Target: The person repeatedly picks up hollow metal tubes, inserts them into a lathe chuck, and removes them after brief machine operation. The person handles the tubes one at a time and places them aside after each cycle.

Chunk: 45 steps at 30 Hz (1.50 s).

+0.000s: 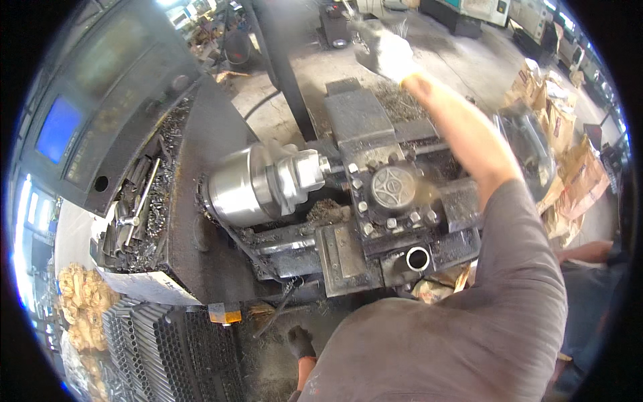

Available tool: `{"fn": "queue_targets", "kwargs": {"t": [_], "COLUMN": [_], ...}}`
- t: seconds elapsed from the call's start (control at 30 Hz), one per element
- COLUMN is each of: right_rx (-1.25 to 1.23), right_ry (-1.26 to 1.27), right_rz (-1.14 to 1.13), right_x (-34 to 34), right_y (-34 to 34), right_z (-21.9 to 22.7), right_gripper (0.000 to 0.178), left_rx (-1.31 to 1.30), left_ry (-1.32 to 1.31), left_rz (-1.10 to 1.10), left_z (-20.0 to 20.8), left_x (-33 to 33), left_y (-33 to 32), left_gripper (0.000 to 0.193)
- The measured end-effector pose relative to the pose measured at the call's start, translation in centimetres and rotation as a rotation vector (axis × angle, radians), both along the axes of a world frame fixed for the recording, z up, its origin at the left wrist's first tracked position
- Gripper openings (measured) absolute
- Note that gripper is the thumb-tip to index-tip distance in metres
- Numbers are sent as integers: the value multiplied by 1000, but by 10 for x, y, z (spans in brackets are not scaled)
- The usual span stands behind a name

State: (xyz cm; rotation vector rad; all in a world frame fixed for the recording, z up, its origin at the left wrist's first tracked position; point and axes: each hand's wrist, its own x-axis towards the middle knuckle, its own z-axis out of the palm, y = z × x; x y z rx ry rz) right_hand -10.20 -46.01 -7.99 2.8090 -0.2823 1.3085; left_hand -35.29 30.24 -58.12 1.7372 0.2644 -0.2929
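Observation:
My right arm stretches out over a lathe, and my right hand (390,55), in a white glove with darkened fingers, is raised beyond its far side. Its fingers look curled, but blur hides what they hold; thin bristle-like strands show beside them. My left hand (301,342), in a dark glove, hangs low at the near side, close to a slanted lever (278,308); its fingers are hard to make out. Between the hands, a shiny chuck (234,185) faces a round-topped tool post (394,187) ringed with bolts. A short metal tube (417,258) sits at the carriage's near side.
Stacked steel tubes (151,342) stand at lower left. A tray of metal shavings (155,201) and rods lies atop the headstock, beside a cabinet with a blue screen (59,128). Brown paper sacks (576,177) stand at right, near another person's arm (586,252).

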Motion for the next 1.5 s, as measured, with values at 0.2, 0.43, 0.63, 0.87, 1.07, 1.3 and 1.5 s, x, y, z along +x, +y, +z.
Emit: {"fn": "queue_targets", "kwargs": {"t": [0.2, 0.43, 0.63, 0.87, 1.07, 1.3, 1.5], "right_rx": [131, 739, 172, 378, 506, 707, 613], "right_ry": [1270, 937, 229, 1312, 1400, 1534, 1403], "right_rz": [93, 121, -164, 634, 550, 550, 416], "right_x": [-136, -129, -7, 17, -15, 3, -60], "right_y": [-61, -55, -41, 146, 113, 91, 22], "right_z": [-117, -139, -54, -98, -99, -117, -110], "right_gripper": [75, 39, 31, 39, 38, 40, 34], "left_rx": [-107, 324, 364, 742, 951, 1118, 1194], "left_ry": [154, -276, -716, -1356, -1417, -1383, -1426], "left_rz": [105, -261, -439, -542, -700, -744, -700], "left_z": [46, 170, 304, 387, 396, 383, 381], "left_x": [14, 58, 102, 158, 208, 241, 251], "left_y": [-32, -112, -222, -331, -384, -421, -421], "left_gripper": [21, 24, 26, 61, 81, 74, 60]}}
